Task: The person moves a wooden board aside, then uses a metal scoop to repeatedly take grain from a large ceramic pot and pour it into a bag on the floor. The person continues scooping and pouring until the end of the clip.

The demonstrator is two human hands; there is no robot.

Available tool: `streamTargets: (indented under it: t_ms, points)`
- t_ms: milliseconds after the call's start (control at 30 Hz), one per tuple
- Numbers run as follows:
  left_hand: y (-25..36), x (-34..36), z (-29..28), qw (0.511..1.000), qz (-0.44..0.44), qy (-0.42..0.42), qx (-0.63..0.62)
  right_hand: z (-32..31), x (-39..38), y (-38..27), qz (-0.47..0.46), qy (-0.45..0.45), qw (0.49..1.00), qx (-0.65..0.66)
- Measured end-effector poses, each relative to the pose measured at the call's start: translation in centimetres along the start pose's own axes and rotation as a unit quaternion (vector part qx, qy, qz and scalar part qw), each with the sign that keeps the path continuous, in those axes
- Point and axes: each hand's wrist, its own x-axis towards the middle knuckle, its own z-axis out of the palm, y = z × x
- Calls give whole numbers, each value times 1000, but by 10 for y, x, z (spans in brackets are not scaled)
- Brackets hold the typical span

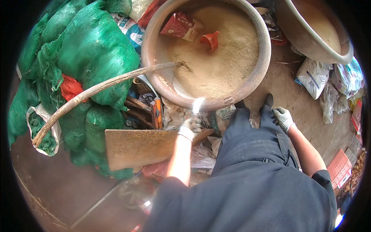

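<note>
My left hand, in a pale work glove, is closed in front of the near rim of a large clay pot. A glaring white shape rises from its fingers against the rim; glare hides what it is. Beside my right leg hangs my right hand, also gloved, its fingers curled in with nothing visible in them. Tan grain-like powder lies in the pot. On it rest an orange-red scoop or funnel and a red printed packet. A long wooden stick leans over the left rim, its tip in the powder.
Stuffed green mesh sacks are piled at the left. A wooden board lies below the pot among crumpled bags. Another large pot stands at the upper right, above plastic bags. A red-pink crate piece lies at the far right.
</note>
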Motion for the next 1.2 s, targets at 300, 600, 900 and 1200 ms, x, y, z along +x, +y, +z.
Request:
streamTargets:
  t_ms: [300, 600, 900, 1200]
  points:
    - [179, -4, -10, 418, 503, 410, 635, -4, -5, 13, 5, 16, 1000, -14]
    - [-10, -15, 47, 286, 248, 221, 899, 13, 2, 21, -4, -4, 1000, 0]
    - [-54, -9, 58, 997, 17, -33, -67, 13, -4, 7, -9, -7, 1000, -4]
    - [163, -15, -41, 621, 388, 441, 520, 2, -5, 5, -7, -1, 999, -31]
